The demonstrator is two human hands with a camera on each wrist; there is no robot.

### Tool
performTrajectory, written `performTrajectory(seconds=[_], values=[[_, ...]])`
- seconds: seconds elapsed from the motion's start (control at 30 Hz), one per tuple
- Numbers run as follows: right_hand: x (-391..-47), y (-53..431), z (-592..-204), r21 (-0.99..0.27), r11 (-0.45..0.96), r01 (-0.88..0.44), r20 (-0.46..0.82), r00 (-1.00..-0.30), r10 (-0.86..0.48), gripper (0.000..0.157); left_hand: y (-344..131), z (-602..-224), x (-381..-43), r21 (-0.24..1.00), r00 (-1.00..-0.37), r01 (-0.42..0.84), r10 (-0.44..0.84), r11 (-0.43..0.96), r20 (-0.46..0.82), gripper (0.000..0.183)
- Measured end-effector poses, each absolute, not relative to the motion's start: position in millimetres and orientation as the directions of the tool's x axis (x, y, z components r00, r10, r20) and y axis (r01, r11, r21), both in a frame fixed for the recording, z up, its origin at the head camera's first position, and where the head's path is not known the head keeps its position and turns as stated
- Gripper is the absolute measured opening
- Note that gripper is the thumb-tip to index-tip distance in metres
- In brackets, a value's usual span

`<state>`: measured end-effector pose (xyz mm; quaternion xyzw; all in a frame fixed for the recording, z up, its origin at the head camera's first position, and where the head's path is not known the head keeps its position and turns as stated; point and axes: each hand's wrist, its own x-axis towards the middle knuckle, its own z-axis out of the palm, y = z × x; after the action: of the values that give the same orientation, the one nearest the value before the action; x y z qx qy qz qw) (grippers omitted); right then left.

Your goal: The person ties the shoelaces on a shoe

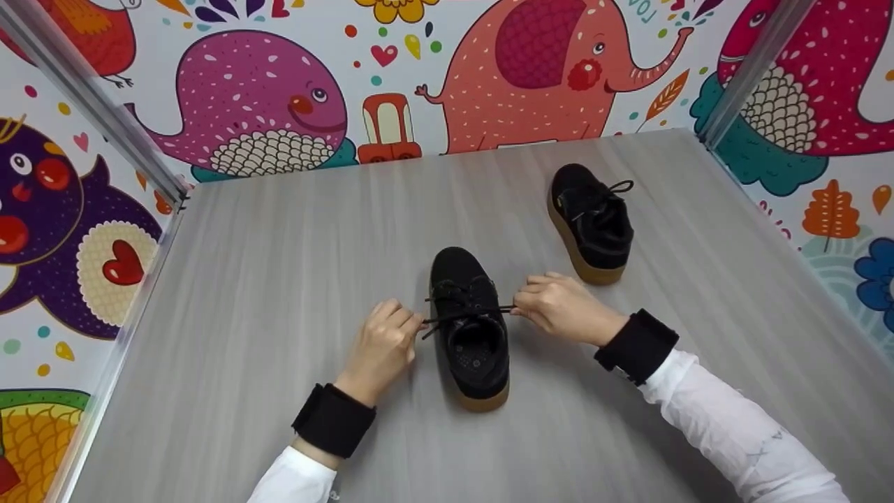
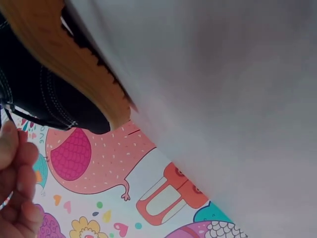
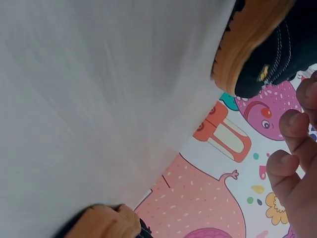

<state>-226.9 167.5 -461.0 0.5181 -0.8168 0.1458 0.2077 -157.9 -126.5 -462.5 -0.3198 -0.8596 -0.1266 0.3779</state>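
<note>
A black shoe with a tan sole (image 1: 469, 363) stands upright on the grey wood-grain surface, its toe pointing away from me. My left hand (image 1: 386, 340) pinches a black shoelace (image 1: 433, 320) at the shoe's left side. On the opposite side my right hand (image 1: 562, 307) pinches another stretch of lace, drawn out sideways from the shoe. The laces cross over the tongue. In the left wrist view the left hand (image 2: 17, 183) is close to the shoe's side (image 2: 64, 74). The right hand (image 3: 297, 148) shows curled fingers near the shoe (image 3: 252, 54) in the right wrist view.
A second black shoe (image 1: 590, 223) stands farther back on the right, its lace in a loop. Panels with printed cartoon animals (image 1: 391, 70) border the surface at the back and both sides, with metal posts (image 1: 98, 105) at the corners.
</note>
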Motion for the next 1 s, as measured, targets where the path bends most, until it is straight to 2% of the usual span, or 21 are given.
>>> performTrajectory(seconds=[0.2, 0.33, 0.43, 0.5, 0.63, 0.73, 0.83, 0.9, 1.0], values=[[-225.8, 166.7, -463.6, -0.038, 0.424, -0.905, 0.496, -0.385, -0.778, 0.026, -128.1, -462.5, -156.8, 0.003, -0.552, 0.641, 0.458, 0.767, 0.697, 0.010], [-221.9, 162.7, -466.5, -0.080, 0.458, -0.885, 0.487, -0.436, -0.757, 0.027, -127.4, -465.3, -156.3, 0.046, -0.575, 0.625, 0.419, 0.780, 0.702, 0.009], [-214.8, 157.9, -467.6, -0.158, 0.497, -0.854, 0.481, -0.506, -0.716, 0.028, -124.0, -467.0, -155.5, 0.100, -0.589, 0.609, 0.365, 0.787, 0.721, 0.009], [-208.2, 154.4, -466.8, -0.251, 0.524, -0.814, 0.460, -0.576, -0.676, 0.027, -120.4, -467.3, -153.3, 0.157, -0.610, 0.591, 0.311, 0.791, 0.728, 0.009], [-193.7, 147.8, -463.0, -0.484, 0.583, -0.653, 0.357, -0.755, -0.549, 0.023, -111.1, -466.9, -143.9, 0.364, -0.712, 0.530, 0.168, 0.766, 0.682, 0.008], [-183.2, 145.1, -460.1, -0.643, 0.597, -0.480, 0.239, -0.866, -0.439, 0.020, -103.6, -465.6, -132.8, 0.589, -0.840, 0.428, 0.060, 0.685, 0.540, 0.015], [-172.7, 144.5, -460.4, -0.780, 0.545, -0.308, 0.099, -0.920, -0.378, 0.034, -96.8, -465.6, -120.8, 0.799, -0.952, 0.252, -0.009, 0.546, 0.306, 0.032], [-165.9, 144.2, -463.0, -0.875, 0.451, -0.176, -0.010, -0.925, -0.380, 0.047, -92.5, -467.0, -113.7, 0.897, -0.990, 0.121, -0.009, 0.425, 0.138, 0.045], [-156.6, 141.8, -468.2, -0.961, 0.272, 0.042, -0.156, -0.898, -0.412, 0.061, -85.0, -470.9, -106.7, 0.970, -0.996, -0.075, 0.029, 0.232, -0.084, 0.062]])
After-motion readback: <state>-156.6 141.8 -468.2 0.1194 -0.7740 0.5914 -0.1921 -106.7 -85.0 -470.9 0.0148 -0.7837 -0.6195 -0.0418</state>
